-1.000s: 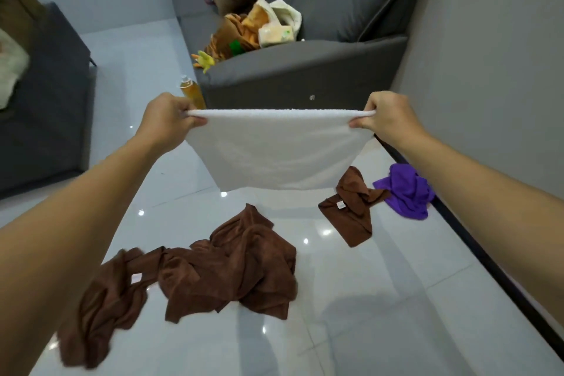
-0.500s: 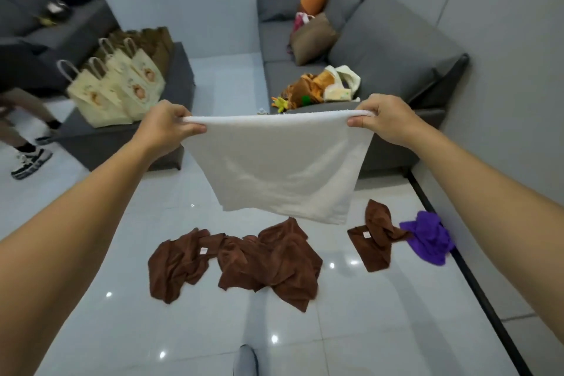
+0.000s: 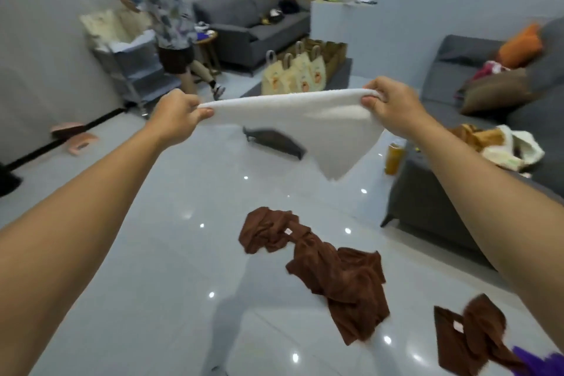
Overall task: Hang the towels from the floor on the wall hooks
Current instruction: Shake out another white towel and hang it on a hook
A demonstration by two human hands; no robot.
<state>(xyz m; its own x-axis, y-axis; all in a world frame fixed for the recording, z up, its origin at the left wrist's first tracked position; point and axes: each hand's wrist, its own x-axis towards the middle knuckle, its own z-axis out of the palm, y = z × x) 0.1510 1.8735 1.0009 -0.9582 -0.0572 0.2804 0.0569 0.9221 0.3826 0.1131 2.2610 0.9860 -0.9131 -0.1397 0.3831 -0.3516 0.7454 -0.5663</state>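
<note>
A white towel (image 3: 308, 122) hangs stretched in the air between my hands. My left hand (image 3: 177, 114) pinches its left top corner and my right hand (image 3: 389, 104) grips its right top corner. Below on the glossy floor lies a long heap of brown towels (image 3: 329, 268). Another brown towel (image 3: 467, 336) lies at the lower right, with a purple towel (image 3: 537, 363) peeking in at the frame's bottom right corner. No wall hooks are in view.
A grey sofa (image 3: 451, 192) with cushions and cloths stands on the right, an orange bottle (image 3: 393, 159) beside it. A person (image 3: 164, 15) walks at the back left near a metal cart (image 3: 134, 70). Paper bags (image 3: 293, 73) and another sofa (image 3: 253, 27) stand farther back.
The view has swung left across the room, so the sofa now sits at the right and the person and cart have come into sight. Both hands still hold the white towel stretched.
</note>
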